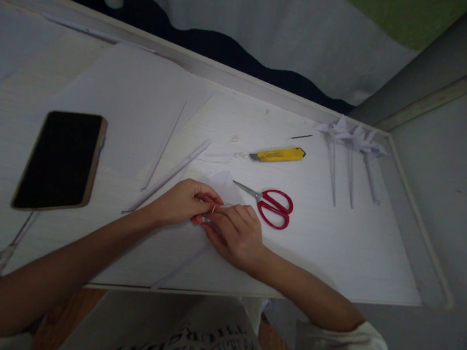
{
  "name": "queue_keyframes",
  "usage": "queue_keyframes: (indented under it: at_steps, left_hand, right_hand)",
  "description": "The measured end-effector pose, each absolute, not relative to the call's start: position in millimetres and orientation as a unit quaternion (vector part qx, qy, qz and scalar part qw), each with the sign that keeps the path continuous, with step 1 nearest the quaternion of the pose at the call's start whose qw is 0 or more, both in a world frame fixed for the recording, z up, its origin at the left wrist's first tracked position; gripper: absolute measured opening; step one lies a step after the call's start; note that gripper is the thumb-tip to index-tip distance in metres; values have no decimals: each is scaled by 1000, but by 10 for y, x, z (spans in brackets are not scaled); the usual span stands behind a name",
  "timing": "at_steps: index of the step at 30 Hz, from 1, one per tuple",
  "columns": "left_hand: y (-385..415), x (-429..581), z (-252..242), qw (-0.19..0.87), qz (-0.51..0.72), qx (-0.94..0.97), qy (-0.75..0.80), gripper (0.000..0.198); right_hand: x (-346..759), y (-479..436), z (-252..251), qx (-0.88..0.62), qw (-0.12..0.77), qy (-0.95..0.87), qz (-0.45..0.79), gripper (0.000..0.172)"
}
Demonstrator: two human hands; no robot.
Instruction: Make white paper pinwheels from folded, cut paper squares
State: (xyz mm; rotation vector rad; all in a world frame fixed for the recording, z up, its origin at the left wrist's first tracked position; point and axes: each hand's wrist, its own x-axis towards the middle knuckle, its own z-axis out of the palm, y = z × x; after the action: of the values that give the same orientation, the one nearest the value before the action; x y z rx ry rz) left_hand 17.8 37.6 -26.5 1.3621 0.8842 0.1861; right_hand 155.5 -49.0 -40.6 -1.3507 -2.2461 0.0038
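My left hand and my right hand meet over the front middle of the white desk. Both pinch a folded piece of white paper between their fingertips. One corner of it points away beyond the fingers, and the part in the grip is mostly hidden. A pale paper strip or stick runs from below the hands toward the desk's front edge. Just right of the paper lie scissors with red handles, blades toward my hands. Behind them is a yellow utility knife, its blade pointing left.
Rolled paper sticks and white sheets lie to the left, beside a tablet in a case. At the far right rest several paper pinwheels on sticks. A thin dark rod lies near the raised back edge.
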Motion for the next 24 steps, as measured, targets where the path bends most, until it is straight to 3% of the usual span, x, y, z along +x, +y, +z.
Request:
queue_keyframes:
  at_steps: [14,24]
  left_hand:
    - [382,154,-261,681,69,607,404,19]
    - [422,103,-246,648,81,635,412,20]
  right_hand:
    - [1580,-477,-416,-484,260,-835,26,13]
    - [1613,-457,-386,-543,294,-768,172,13]
